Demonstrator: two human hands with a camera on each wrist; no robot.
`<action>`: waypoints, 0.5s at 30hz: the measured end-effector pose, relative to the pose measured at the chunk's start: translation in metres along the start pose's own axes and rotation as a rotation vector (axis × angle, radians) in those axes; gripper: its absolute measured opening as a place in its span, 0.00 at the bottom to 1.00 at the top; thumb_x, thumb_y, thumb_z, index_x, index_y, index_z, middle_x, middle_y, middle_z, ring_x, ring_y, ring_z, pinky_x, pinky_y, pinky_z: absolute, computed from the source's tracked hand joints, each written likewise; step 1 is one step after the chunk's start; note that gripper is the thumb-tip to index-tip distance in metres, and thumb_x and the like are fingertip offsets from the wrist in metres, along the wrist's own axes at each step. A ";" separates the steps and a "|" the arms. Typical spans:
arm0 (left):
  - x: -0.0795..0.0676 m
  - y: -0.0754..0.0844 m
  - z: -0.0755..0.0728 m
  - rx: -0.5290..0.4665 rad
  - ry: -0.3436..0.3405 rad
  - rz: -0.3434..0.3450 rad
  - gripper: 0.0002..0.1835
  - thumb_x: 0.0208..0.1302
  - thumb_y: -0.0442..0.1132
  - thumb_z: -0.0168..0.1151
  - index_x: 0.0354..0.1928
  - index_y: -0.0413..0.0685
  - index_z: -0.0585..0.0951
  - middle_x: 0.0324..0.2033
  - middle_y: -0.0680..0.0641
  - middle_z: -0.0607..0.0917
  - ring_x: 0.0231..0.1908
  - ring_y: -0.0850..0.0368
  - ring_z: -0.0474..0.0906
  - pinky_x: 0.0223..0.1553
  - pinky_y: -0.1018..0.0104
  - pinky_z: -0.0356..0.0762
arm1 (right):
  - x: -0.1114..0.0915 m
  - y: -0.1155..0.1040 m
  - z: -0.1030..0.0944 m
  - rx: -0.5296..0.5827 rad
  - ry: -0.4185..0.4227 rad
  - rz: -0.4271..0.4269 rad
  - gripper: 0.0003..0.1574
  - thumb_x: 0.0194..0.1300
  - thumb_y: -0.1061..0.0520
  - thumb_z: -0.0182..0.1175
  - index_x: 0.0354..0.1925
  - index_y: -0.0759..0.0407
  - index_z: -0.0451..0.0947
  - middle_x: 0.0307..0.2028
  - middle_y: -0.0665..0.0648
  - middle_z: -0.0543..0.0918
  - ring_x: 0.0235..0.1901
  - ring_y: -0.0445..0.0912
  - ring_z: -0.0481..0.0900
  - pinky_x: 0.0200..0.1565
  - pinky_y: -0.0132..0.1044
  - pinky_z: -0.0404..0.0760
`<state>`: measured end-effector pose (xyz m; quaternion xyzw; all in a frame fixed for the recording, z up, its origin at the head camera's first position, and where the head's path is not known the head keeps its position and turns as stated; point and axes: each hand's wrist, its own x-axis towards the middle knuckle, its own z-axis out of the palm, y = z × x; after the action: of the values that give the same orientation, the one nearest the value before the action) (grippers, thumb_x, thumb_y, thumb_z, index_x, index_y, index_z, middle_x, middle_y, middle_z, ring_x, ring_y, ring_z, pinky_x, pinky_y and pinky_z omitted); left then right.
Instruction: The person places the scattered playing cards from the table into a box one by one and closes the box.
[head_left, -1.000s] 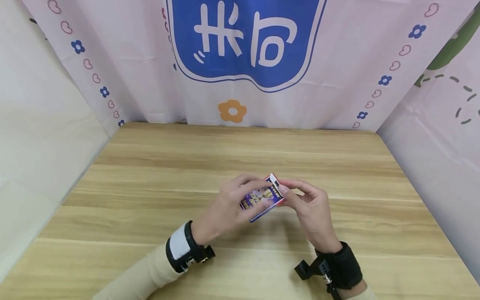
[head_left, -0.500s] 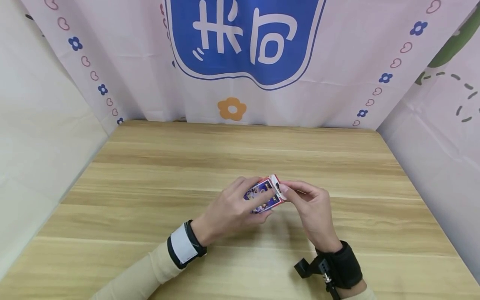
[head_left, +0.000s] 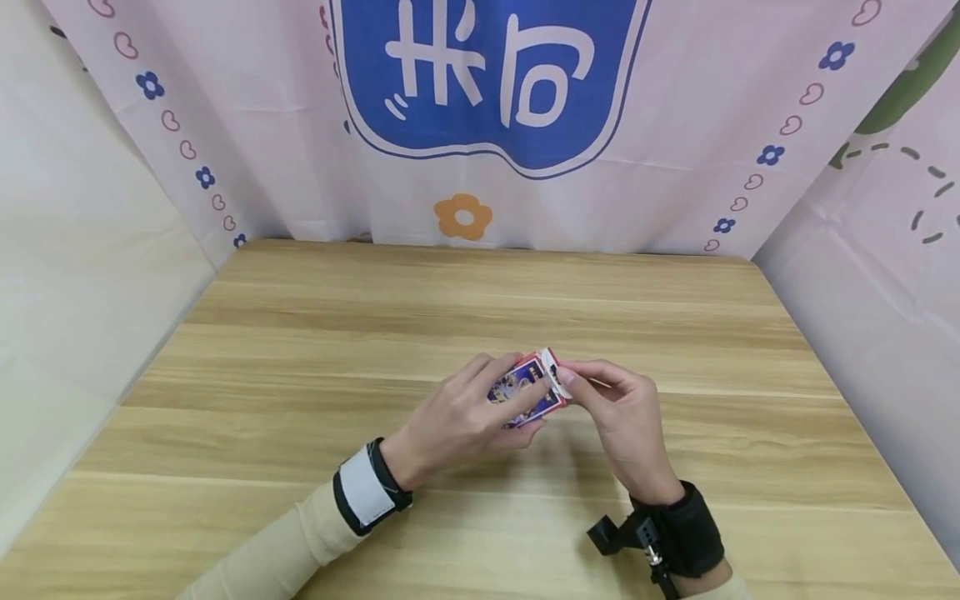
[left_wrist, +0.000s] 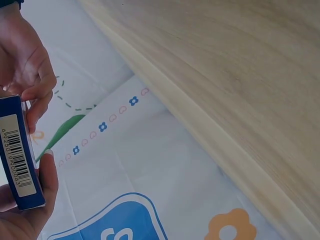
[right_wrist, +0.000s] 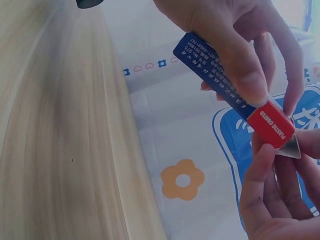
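Note:
A small blue and red playing card box (head_left: 516, 382) is held above the wooden table between both hands. My left hand (head_left: 461, 417) grips its body, the thumb along one edge and a finger across the printed face. At the red end, a white flap (head_left: 551, 367) stands out, and my right hand (head_left: 622, 425) pinches this end between thumb and fingers. A barcode side of the card box (left_wrist: 17, 160) shows in the left wrist view. In the right wrist view, the red end of the card box (right_wrist: 270, 125) reads "PLASTIC COATED". Its inside is hidden.
The wooden table (head_left: 300, 333) spreads around the hands. A printed cloth (head_left: 300, 183) with a blue badge and an orange flower hangs at its back edge. Pale cloths close off the left and right sides. Each wrist wears a black strap.
My left hand has shifted its hold, a finger now lying across the box face, and the box has tilted a little. My right hand stays at the flap end. The last half second shows almost no motion.

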<state>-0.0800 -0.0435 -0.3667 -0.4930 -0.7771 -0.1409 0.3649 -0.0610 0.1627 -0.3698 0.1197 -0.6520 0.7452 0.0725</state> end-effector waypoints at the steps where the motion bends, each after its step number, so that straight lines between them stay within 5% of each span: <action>1: 0.000 0.000 0.000 0.002 0.000 0.001 0.24 0.55 0.51 0.65 0.52 0.49 0.79 0.41 0.37 0.79 0.35 0.49 0.75 0.33 0.62 0.82 | 0.000 0.000 0.000 -0.008 0.001 -0.002 0.13 0.61 0.63 0.63 0.41 0.73 0.80 0.40 0.63 0.85 0.38 0.56 0.82 0.38 0.38 0.83; 12: 0.001 0.000 -0.003 0.014 -0.025 -0.003 0.24 0.56 0.51 0.64 0.53 0.50 0.79 0.41 0.37 0.80 0.35 0.49 0.75 0.32 0.63 0.82 | -0.001 0.000 0.004 0.050 0.003 -0.018 0.12 0.63 0.66 0.61 0.40 0.77 0.77 0.39 0.62 0.84 0.36 0.54 0.82 0.38 0.37 0.83; 15: 0.001 0.000 -0.004 0.009 -0.031 -0.007 0.23 0.56 0.51 0.64 0.52 0.50 0.79 0.42 0.37 0.80 0.36 0.49 0.75 0.33 0.63 0.82 | -0.001 0.000 0.003 -0.015 0.006 -0.033 0.12 0.62 0.64 0.63 0.40 0.74 0.79 0.39 0.62 0.84 0.36 0.55 0.82 0.37 0.36 0.83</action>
<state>-0.0784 -0.0445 -0.3632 -0.4910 -0.7848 -0.1311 0.3547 -0.0603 0.1595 -0.3694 0.1278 -0.6551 0.7394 0.0877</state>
